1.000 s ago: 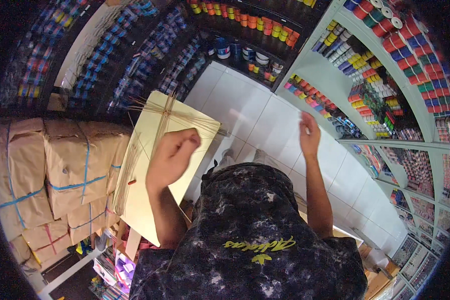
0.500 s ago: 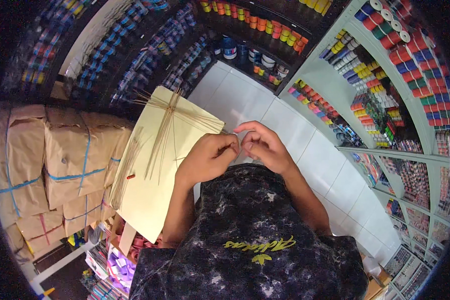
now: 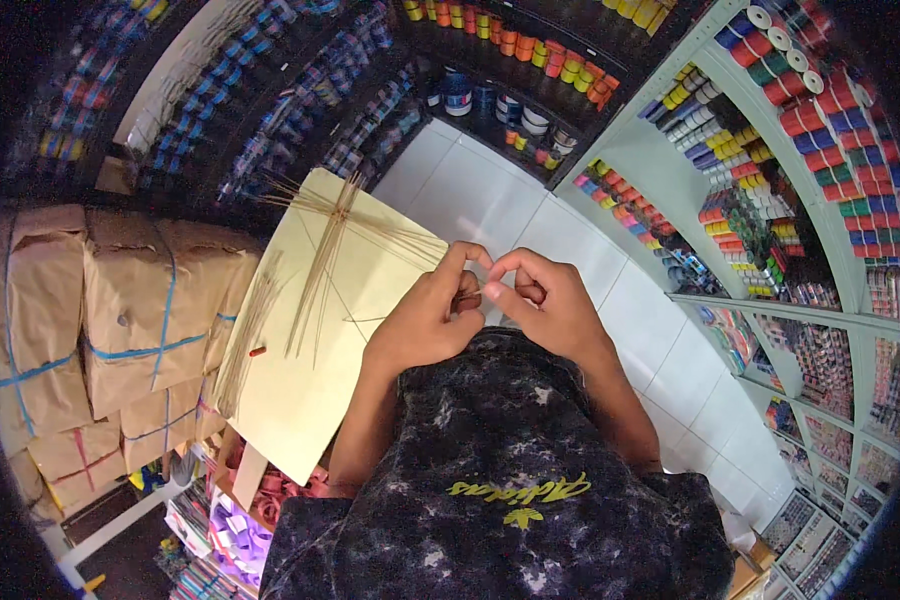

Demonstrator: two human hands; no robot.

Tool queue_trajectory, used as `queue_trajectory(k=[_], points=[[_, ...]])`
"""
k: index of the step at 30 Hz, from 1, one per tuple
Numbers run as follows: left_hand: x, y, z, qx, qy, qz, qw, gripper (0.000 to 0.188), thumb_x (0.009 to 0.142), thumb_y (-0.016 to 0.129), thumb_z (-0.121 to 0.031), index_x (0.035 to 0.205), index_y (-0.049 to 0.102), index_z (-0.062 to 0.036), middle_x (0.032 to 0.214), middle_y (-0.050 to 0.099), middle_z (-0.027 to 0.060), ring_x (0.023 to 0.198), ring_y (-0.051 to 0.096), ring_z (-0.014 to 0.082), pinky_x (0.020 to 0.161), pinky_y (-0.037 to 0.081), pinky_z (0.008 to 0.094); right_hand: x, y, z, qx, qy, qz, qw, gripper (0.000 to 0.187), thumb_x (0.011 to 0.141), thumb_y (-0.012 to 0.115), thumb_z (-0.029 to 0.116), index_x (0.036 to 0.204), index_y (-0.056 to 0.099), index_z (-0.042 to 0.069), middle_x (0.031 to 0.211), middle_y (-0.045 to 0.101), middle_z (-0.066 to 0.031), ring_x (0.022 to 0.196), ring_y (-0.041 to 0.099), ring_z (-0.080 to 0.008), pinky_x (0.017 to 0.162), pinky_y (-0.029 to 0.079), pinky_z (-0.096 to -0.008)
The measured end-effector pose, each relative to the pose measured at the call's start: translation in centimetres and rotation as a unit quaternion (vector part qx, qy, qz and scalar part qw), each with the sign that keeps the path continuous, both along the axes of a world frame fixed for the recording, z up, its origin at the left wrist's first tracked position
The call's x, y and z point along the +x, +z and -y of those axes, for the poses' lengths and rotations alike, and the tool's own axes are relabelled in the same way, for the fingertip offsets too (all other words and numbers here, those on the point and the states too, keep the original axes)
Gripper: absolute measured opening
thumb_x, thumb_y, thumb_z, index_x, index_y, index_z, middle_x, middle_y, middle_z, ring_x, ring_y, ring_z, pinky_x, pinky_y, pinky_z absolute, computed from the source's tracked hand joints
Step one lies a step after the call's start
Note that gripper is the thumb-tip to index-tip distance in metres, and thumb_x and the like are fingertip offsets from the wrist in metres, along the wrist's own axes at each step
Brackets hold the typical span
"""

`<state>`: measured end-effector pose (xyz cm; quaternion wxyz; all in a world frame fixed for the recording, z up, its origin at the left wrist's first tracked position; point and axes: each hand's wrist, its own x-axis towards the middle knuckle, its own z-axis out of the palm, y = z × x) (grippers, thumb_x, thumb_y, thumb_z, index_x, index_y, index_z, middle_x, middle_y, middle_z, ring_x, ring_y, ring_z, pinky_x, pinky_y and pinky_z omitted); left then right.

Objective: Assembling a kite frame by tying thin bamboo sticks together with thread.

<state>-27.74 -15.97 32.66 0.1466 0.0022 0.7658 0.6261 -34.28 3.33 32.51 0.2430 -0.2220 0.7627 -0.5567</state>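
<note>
In front of my chest my left hand (image 3: 432, 312) and my right hand (image 3: 548, 302) come together, fingers curled and tips nearly meeting. Both are closed in a pinch. A short bit of thin strand (image 3: 476, 293) shows between them; most of it is hidden by my fingers. Left of my hands lies a cream board (image 3: 288, 420). On it, thin brown sticks (image 3: 332, 235) cross each other in a bundle, their ends fanned out. More loose sticks (image 3: 247, 335) lie along the board's left edge, beside a small red piece (image 3: 258, 351).
Brown paper parcels (image 3: 130, 300) tied with blue string are stacked at the left. Dark shelves (image 3: 370, 40) with colourful spools stand at the back, pale shelves (image 3: 670, 292) with thread spools at the right. White floor tiles (image 3: 570, 255) lie between. Below the board are purple ribbons (image 3: 238, 530).
Both hands have shifted and turned slightly; the left index finger is now raised and arched, and the right fingers are more curled. The board and sticks appear a little further left.
</note>
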Motion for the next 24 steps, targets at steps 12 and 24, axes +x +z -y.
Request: queue_trajectory(k=[12, 24], points=[[1.9, -3.8, 1.5, -0.179, 0.265, -0.157, 0.934, 0.029, 0.085, 0.067, -0.006, 0.112, 0.057, 0.0001, 0.093, 0.06, 0.013, 0.084, 0.056, 0.0222, 0.078, 0.047, 0.0343, 0.6, -2.2, 0.7, -0.014, -0.062, -0.005, 0.998, 0.011, 0.09, 0.074, 0.01, 0.089, 0.067, 0.0, 0.057, 0.031, 0.0087, 0.054, 0.026, -0.0025, 0.05, 0.021, -0.0261], [8.9, -13.1, 5.8, 0.23, 0.347, 0.322, 0.85, 0.047, 0.103, 0.048, -0.045, 0.114, 0.065, -0.0029, 0.095, 0.074, 0.0092, 0.073, 0.063, 0.0137, 0.063, 0.043, 0.0265, 0.4, -4.0, 0.0, -0.052, -0.111, 0.039, 0.992, 0.012, 0.093, 0.072, 0.009, 0.088, 0.065, 0.0, 0.059, 0.032, 0.0122, 0.054, 0.026, 0.001, 0.049, 0.019, -0.0227]])
